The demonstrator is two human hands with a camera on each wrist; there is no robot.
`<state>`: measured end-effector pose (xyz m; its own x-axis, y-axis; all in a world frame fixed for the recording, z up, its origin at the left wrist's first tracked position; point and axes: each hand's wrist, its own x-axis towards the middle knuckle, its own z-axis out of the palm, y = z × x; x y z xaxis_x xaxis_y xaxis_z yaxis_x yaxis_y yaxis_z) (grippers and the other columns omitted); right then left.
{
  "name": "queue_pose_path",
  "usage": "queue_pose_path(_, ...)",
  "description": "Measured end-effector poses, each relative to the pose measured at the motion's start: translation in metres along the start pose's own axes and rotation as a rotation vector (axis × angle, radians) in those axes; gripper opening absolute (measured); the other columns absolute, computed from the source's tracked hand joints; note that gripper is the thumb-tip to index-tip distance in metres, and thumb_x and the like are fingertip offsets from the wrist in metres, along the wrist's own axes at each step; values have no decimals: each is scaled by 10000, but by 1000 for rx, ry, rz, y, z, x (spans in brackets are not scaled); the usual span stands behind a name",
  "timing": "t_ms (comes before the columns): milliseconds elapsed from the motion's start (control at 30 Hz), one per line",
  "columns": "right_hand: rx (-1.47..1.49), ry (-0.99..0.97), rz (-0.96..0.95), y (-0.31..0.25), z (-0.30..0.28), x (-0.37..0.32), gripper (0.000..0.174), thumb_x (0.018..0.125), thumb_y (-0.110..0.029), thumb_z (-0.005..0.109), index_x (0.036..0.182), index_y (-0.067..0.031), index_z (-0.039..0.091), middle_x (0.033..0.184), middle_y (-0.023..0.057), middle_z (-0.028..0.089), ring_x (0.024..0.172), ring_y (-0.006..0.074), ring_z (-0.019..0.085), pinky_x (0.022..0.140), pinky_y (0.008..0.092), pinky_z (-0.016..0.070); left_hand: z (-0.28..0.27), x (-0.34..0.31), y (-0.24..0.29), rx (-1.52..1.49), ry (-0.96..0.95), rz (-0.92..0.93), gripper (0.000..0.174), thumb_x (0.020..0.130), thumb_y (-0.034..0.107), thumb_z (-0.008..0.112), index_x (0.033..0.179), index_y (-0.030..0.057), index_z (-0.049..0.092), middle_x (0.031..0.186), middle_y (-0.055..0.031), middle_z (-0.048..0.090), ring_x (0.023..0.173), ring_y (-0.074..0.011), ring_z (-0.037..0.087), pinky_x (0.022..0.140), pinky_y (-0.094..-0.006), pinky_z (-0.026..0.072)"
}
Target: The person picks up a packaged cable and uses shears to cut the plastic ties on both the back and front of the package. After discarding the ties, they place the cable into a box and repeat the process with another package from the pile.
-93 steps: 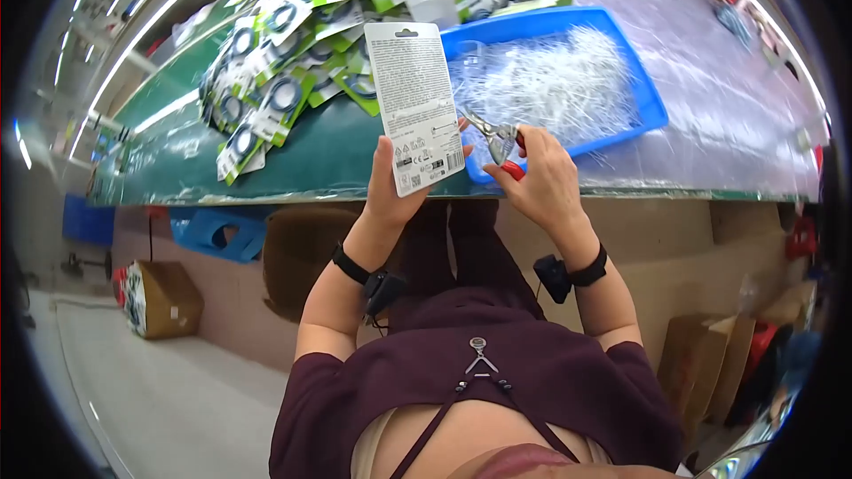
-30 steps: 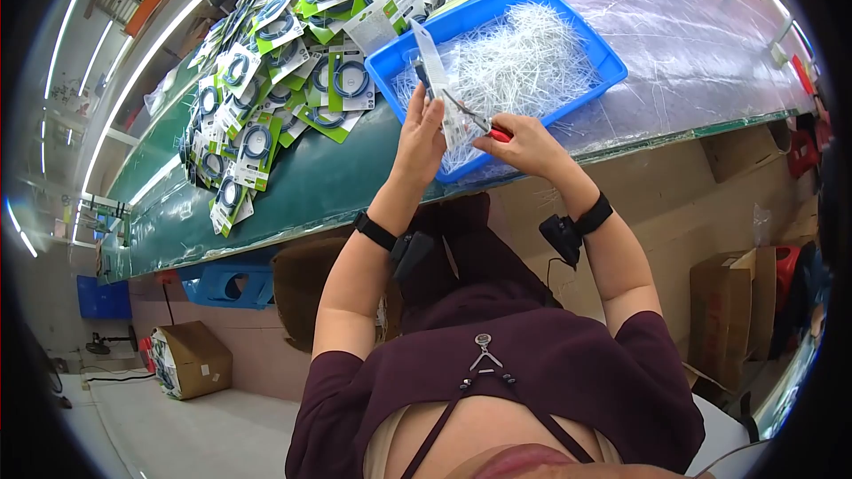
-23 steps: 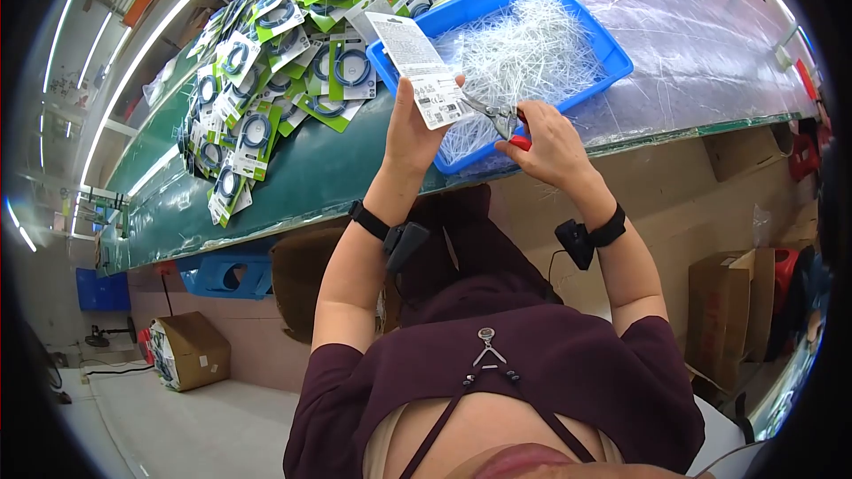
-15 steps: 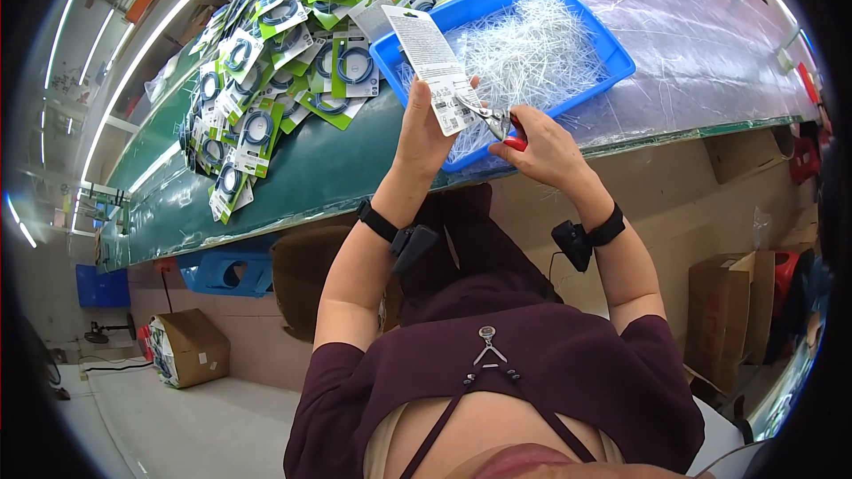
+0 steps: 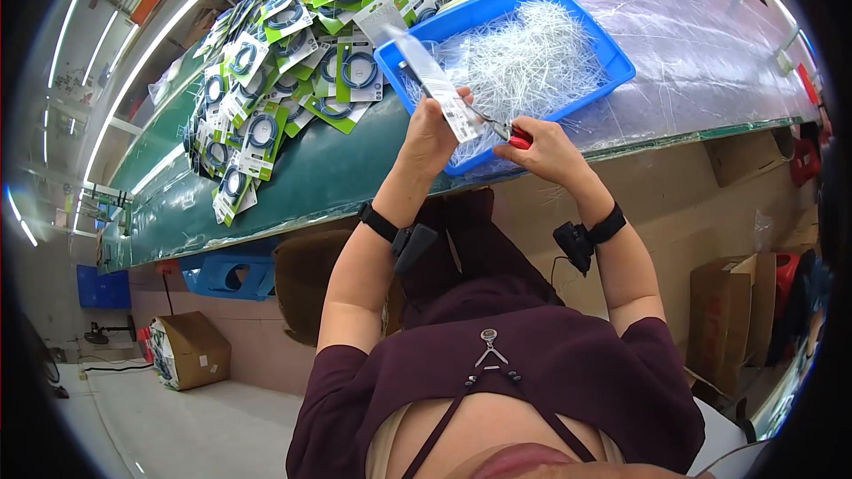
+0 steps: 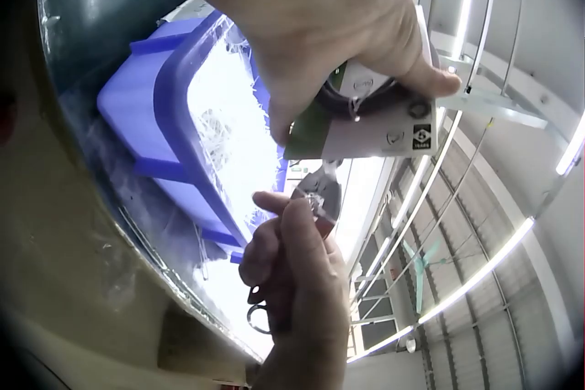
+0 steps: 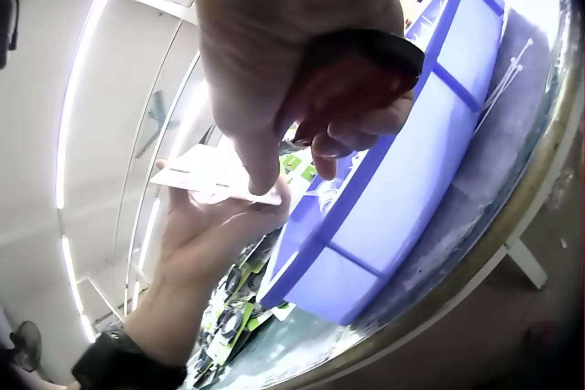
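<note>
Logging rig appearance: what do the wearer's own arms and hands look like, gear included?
Left hand and right hand: no gloves. Each wrist wears a black strap with a black boxy camera; a thin dark cable hangs by the right one. Sleeves: dark maroon, short.

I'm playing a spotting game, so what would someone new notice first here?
Probably the bright blue plastic tray on the table, heaped with thin white plastic strips. Left of it spreads a big pile of green-and-white cards with coiled dark cables.
</note>
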<state>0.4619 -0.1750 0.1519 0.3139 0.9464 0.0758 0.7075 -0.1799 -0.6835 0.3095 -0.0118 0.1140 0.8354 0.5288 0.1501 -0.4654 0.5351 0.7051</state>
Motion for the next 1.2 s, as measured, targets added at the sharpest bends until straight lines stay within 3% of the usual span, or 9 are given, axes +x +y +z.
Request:
queue_pose_path(167,191,15,123,1,-5,-3,492,811,-401,732,1100,-33,580,897,132,614,825,222,583,765,335,463,-2,4,1,133,157,12,958,722,455,805,1410,72,259,1280,-157,425,1171,-259,463,959,-458,452)
queue_pose_path(267,415,57,14,-7,1,1,471,837,-361,720,1133,-26,570,963,102,614,878,183,576,807,312,458,5,9,-2,1163,281,319,1052,759,400,801,1485,55,123,1260,-203,394,1151,-305,425,989,-445,399)
queue_pose_path(400,724,73,-24,-12,4,5,436,850,-299,712,1139,-8,564,999,84,606,919,154,564,823,295,456,33,3,-1,1309,187,312,1047,794,339,769,1506,36,63,1248,-264,372,1150,-353,402,1017,-452,359)
queue_pose_path(567,843,70,-24,1,12,11,388,859,-245,708,1128,-6,563,985,64,605,910,138,564,796,280,466,22,1,2,1260,125,409,835,848,257,716,1474,21,218,1237,-201,433,1082,-310,479,936,-388,430)
queue_pose_path(667,889,148,70,8,9,19,425,869,-272,708,1162,-11,544,1015,56,602,927,119,558,809,277,464,41,-12,14,433,180,-29,583,905,170,650,1392,17,369,1218,-143,525,1032,-269,573,888,-379,493)
queue_pose_path(800,762,308,46,7,9,25,460,855,-302,720,1165,-13,541,991,61,610,896,143,575,779,298,471,36,-21,5,58,91,-258,400,943,84,577,1318,57,441,1196,-93,589,1025,-247,628,882,-406,536)
queue_pose_path(867,683,363,6,2,3,22,468,845,-310,727,1157,-13,544,972,64,615,877,160,585,761,309,475,38,-20,4,53,118,-172,378,947,80,570,1305,62,451,1208,-101,587,1063,-259,615,911,-431,523)
queue_pose_path(967,-171,514,-99,-9,-11,5,526,788,-342,755,1146,-12,555,919,97,610,837,253,600,736,357,476,36,-18,7,55,173,17,335,955,72,554,1280,71,470,1230,-117,585,1139,-284,589,970,-482,497)
queue_pose_path(1200,-415,516,-148,-14,-3,-20,608,716,-386,783,1158,-25,574,938,112,604,881,296,588,764,390,460,35,-16,8,67,163,202,296,958,63,549,1245,47,482,1232,-107,582,1143,-281,586,987,-473,483)
